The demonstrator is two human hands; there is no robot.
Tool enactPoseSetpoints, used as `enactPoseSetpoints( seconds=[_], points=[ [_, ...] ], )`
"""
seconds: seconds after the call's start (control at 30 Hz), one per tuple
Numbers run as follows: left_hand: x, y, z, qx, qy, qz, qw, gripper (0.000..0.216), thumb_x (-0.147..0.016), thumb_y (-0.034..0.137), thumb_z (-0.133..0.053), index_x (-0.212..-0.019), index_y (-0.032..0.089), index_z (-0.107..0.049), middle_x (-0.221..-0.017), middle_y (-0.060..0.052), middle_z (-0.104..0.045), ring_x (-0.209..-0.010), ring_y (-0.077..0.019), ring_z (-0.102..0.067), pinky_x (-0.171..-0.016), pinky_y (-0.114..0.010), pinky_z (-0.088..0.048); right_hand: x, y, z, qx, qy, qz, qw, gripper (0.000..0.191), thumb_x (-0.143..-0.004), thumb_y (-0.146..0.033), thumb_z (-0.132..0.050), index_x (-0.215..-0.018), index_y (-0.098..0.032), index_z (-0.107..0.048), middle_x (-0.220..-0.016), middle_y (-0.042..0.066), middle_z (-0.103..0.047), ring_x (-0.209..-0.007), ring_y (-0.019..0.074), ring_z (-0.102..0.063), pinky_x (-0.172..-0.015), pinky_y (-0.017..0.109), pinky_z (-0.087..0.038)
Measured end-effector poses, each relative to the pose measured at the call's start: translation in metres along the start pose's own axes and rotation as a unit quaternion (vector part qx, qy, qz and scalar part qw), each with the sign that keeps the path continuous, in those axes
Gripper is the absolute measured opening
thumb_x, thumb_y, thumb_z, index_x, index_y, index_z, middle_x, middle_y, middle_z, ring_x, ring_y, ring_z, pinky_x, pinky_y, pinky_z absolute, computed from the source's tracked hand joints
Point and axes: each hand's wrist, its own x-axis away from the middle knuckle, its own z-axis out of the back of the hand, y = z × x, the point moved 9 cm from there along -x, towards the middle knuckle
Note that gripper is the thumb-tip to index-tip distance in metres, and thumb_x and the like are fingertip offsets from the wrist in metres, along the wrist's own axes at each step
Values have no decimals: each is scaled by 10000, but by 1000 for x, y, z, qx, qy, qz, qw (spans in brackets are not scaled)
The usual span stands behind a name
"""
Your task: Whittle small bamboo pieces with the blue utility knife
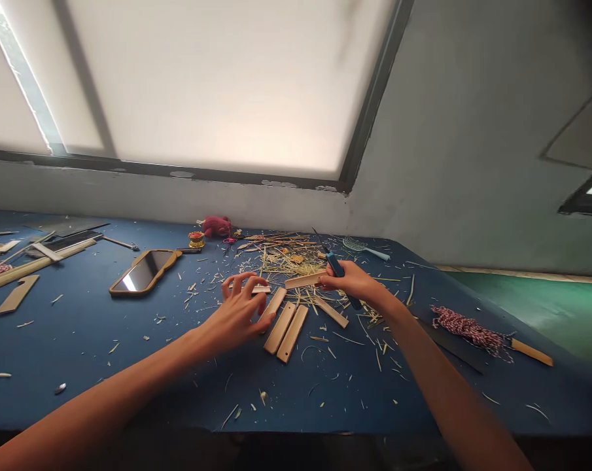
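My right hand (349, 280) is closed round a blue-handled craft knife (335, 263), its thin dark blade pointing up and away. Its fingertips also pinch the end of a bamboo strip (303, 280) lying crosswise. My left hand (241, 304) hovers open with curled, spread fingers at the left of the strips. Beneath its thumb side lies a bamboo strip (276, 306), partly covered. Two drilled bamboo strips, one on the left (280, 328) and one on the right (292, 333), lie side by side in front. Another strip (333, 313) lies below my right hand.
Shavings (296, 260) litter the blue table (143, 353). A mirror (143, 273) and bamboo pieces (18, 294) lie left. At the back are a red yarn bundle (217, 226) and a hairbrush (367, 247). Red-and-white cord (470, 329) lies right, beside a long dark blade (450, 347).
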Motion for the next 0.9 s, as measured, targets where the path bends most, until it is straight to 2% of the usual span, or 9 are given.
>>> enactPoseSetpoints(
  seconds=[0.17,0.33,0.47,0.57,0.63,0.67,0.77,0.83,0.9],
  points=[
    [4,-13,-17,-4,-37,-2,999,302,-858,468,-504,-769,184,-551,-1257,-99,-454,-1273,-308,-250,-1076,-583,-111,7,-7,-3,-73,-16,-10,997,376,-677,-408,-716,-730,-210,-400,-781,29,-601,-855,212,-662,-845,368,-534],
    [5,-15,-19,40,-61,12,997,310,-887,440,-460,-755,187,-582,-1258,-97,-459,-1260,-307,-257,-1053,-580,-176,9,-10,5,-78,-25,-4,997,368,-700,-407,-718,-743,-203,-414,-799,51,-636,-855,212,-666,-826,360,-546],
    [1,-32,-17,87,-76,77,990,338,-891,436,-439,-725,192,-604,-1240,-75,-496,-1228,-302,-299,-1017,-592,-218,11,-6,5,-90,-41,-30,995,328,-722,-409,-708,-810,-191,-479,-801,51,-636,-800,182,-656,-747,310,-551],
    [-5,-66,-11,162,-73,161,971,295,-851,430,-489,-744,204,-645,-1162,-71,-560,-1158,-296,-382,-1003,-547,-280,12,-4,0,-90,-51,-49,993,325,-721,-410,-707,-846,-182,-514,-834,70,-643,-749,174,-645,-711,310,-555],
    [-7,-99,2,259,-38,229,938,250,-825,419,-529,-827,209,-664,-1063,-72,-603,-1063,-261,-472,-962,-457,-368,12,-4,-4,-86,-57,-49,993,319,-724,-405,-704,-856,-177,-524,-849,73,-643,-716,161,-635,-701,305,-556],
    [-5,-118,11,319,-4,271,908,239,-822,403,-543,-849,196,-659,-1026,-73,-610,-998,-232,-517,-905,-395,-422,12,-4,-5,-84,-56,-50,994,315,-726,-403,-701,-854,-177,-524,-855,72,-642,-703,153,-630,-696,299,-555],
    [13,-177,49,484,161,374,775,201,-871,320,-522,-856,136,-598,-879,-58,-606,-769,-125,-564,-712,-247,-475,12,-2,-6,-63,-38,-63,995,313,-729,-408,-694,-848,-181,-515,-872,75,-646,-693,148,-627,-683,292,-554],
    [33,-209,84,519,293,395,699,182,-905,228,-487,-810,89,-555,-706,-3,-547,-602,-35,-484,-645,-170,-429,11,-1,-6,-50,-30,-67,996,322,-725,-424,-690,-845,-187,-507,-865,74,-645,-699,152,-625,-672,289,-547],
    [52,-231,117,500,370,392,678,258,-969,199,-345,-788,90,-492,-662,36,-475,-564,10,-425,-632,-121,-378,11,0,-7,-30,-38,-62,997,338,-722,-454,-682,-830,-192,-497,-785,48,-622,-660,141,-600,-623,271,-522]
  ],
)
